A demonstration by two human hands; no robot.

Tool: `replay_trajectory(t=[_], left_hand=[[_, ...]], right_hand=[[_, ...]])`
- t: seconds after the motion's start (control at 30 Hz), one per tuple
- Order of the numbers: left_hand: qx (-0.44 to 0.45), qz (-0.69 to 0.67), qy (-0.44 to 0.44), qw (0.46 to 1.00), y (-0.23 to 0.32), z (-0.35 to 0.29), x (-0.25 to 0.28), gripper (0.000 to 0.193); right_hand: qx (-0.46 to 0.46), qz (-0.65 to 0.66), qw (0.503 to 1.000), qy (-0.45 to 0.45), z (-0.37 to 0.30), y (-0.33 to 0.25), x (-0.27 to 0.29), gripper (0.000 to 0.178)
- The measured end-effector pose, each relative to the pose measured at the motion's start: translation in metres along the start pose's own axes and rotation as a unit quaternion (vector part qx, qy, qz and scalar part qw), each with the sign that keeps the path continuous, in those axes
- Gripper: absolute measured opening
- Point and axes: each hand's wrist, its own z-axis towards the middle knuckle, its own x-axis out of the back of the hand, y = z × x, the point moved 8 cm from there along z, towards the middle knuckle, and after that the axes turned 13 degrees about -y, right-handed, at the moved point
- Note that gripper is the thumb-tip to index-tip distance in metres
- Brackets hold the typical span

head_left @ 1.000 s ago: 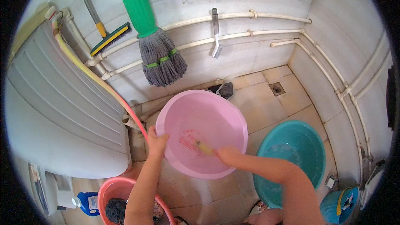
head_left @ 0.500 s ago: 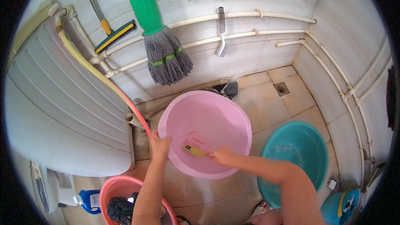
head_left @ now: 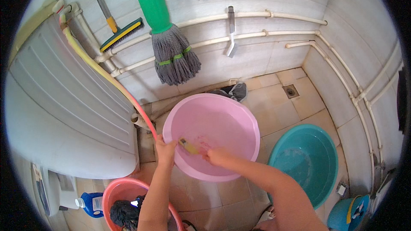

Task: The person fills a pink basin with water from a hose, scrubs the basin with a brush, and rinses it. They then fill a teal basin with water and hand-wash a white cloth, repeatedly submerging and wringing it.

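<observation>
At the frame's centre, the pink plastic basin looks light, fairly stiff, probably slippery if wet; its rim offers the surest hold. The left hand grips its left rim; the right hand clasps a blurred yellow brush-like tool.

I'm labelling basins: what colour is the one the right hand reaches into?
That basin is pink; it shows in the head view.
</observation>
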Motion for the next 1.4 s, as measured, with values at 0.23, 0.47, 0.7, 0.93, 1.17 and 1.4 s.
replay_trajectory(t=[0.23,0.47,0.7,0.93,1.17,1.4], left_hand=[[0.0,-0.007,-0.015,1.0,-0.005,-0.001,0.001,0.042],[0.015,-0.03,0.006,0.999,-0.002,-0.009,0.0,0.04],[-0.016,-0.042,-0.005,0.999,-0.025,-0.005,0.002,0.041],[0.01,-0.013,0.009,1.0,-0.032,-0.014,0.014,0.044],[0.0,-0.014,0.017,1.0,-0.025,-0.023,0.014,0.043],[0.024,-0.038,0.031,0.999,-0.032,-0.022,0.011,0.041]], right_hand=[[-0.042,0.002,0.999,0.006,-0.023,0.039,-0.007,0.027],[-0.152,0.114,0.977,0.092,0.01,0.046,0.019,0.031],[-0.047,0.369,0.927,0.047,0.082,0.009,-0.039,0.027],[0.132,0.26,0.926,-0.24,-0.041,-0.008,-0.026,0.029],[-0.1,-0.183,0.957,-0.2,-0.073,0.041,0.03,0.026],[-0.209,-0.265,0.941,0.037,-0.045,0.118,0.074,0.023]])
